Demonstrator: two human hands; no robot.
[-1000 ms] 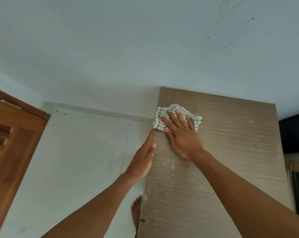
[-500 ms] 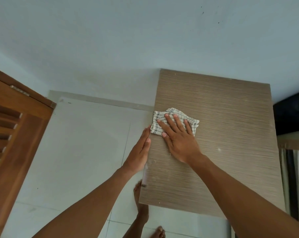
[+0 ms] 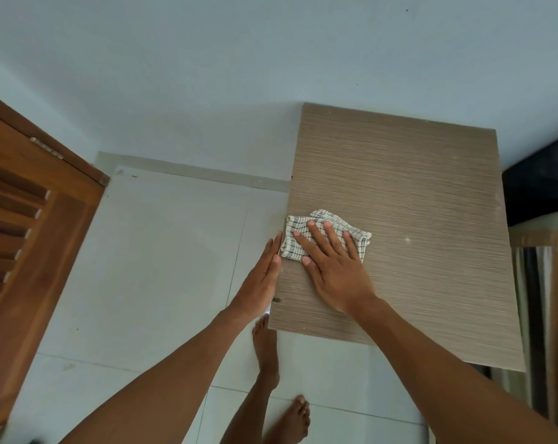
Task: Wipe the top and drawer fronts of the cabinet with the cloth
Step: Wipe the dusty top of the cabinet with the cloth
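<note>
The cabinet top [image 3: 415, 203] is a brown wood-grain panel seen from above, its back edge against the wall. A white cloth with dark checks [image 3: 295, 233] lies crumpled near the top's left edge. My right hand [image 3: 332, 267] presses flat on the cloth with fingers spread. My left hand [image 3: 261, 280] is held flat and upright against the cabinet's left edge, fingers together, holding nothing. The drawer fronts are hidden below the top.
A brown louvred wooden door [image 3: 24, 238] stands open at the left. White floor tiles [image 3: 162, 267] lie between door and cabinet, with my bare feet [image 3: 266, 347] on them. A dark object [image 3: 540, 181] and striped fabric [image 3: 540, 315] sit right of the cabinet.
My right hand has drawn the cloth along the left edge from the back corner toward me. My left hand followed down the edge. The camera has tilted down, showing the front edge and my feet.
</note>
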